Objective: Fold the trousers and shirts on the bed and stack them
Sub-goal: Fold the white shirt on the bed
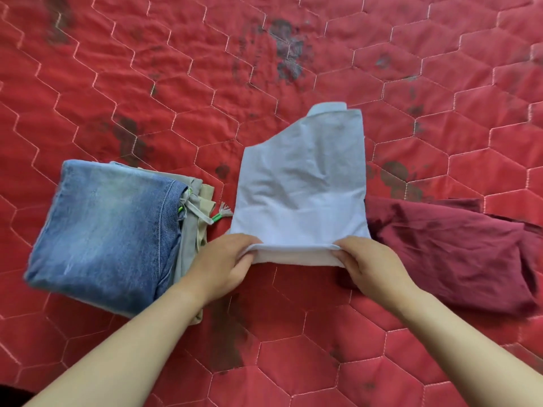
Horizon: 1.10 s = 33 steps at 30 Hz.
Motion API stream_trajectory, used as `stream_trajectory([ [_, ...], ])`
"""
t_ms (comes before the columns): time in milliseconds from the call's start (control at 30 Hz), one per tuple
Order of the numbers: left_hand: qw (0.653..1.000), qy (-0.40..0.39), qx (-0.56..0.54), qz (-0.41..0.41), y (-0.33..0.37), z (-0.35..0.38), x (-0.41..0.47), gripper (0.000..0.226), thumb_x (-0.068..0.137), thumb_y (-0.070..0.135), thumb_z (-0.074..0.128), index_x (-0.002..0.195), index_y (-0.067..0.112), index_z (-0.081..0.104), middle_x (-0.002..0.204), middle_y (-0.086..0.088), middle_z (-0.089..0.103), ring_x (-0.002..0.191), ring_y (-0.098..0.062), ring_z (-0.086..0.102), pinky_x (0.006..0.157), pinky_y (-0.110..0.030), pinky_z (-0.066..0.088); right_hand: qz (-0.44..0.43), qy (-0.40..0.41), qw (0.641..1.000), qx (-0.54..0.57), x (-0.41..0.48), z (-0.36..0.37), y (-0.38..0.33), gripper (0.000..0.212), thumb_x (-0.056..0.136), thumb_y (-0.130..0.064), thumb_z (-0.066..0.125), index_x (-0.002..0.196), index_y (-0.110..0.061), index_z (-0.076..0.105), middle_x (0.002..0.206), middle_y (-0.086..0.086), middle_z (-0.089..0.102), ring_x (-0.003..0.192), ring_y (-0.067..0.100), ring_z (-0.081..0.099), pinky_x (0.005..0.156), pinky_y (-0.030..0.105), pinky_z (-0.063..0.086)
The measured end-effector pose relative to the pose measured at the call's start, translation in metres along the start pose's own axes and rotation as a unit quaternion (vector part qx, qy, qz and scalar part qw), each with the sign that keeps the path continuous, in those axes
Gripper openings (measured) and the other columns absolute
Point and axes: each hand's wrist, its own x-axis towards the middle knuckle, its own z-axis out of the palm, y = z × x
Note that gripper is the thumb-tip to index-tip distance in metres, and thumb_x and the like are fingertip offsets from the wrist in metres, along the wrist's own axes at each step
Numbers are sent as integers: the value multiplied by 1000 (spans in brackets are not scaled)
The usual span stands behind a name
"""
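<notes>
Pale blue shirt (302, 183) at the middle of the bed (176, 69), collar toward the far edge. Pinching its near hem, one at each corner: left hand (226, 259) and right hand (371, 267). Toward the left edge, folded jeans (108, 224) atop beige trousers (206, 191); rightward, maroon garment (455, 251) touching the shirt.

One pale blue cotton shirt (302, 183); one crumpled maroon cloth garment (446, 248); one folded blue denim jeans (108, 230); one grey drawstring trousers (188, 236); one beige garment (207, 198); one red quilted bedspread (147, 69).
</notes>
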Motion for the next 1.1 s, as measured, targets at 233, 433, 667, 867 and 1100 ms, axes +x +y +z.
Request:
stream_trajectory([
  [233,991,111,-65,-37,33,-62,56,19,77,21,55,90,21,69,82,6,71,77,-11,61,71,-26,44,-46,136,990,-10,53,-71,-12,12,84,-17,67,92,-9,70,87,8,72,78,33,67,65,38,53],
  [433,953,257,-26,-158,11,-43,146,51,85,27,63,132,13,47,136,-10,45,125,-27,40,103,-31,26,102,285,953,-21,148,-68,15,40,88,-32,59,124,-15,53,130,10,45,114,31,47,87,46,38],
  [667,915,165,-29,-367,-18,31,132,78,79,61,54,144,34,19,152,-10,14,133,-39,26,104,-50,30,244,162,955,49,140,17,28,68,87,-50,48,146,-37,15,148,7,15,130,30,28,96,48,37],
  [867,923,187,-35,-336,4,55,140,84,78,64,51,146,40,8,122,-13,42,103,-36,50,81,-41,42,243,195,945,99,146,31,32,68,87,-48,51,146,-37,18,131,17,34,116,34,40,87,39,38],
  [1100,899,210,-198,-330,2,65,127,68,80,50,62,139,40,29,128,-2,57,114,-28,54,81,-25,35,227,168,939,194,131,32,32,64,89,-40,55,144,-34,24,131,10,46,117,29,47,85,31,34],
])
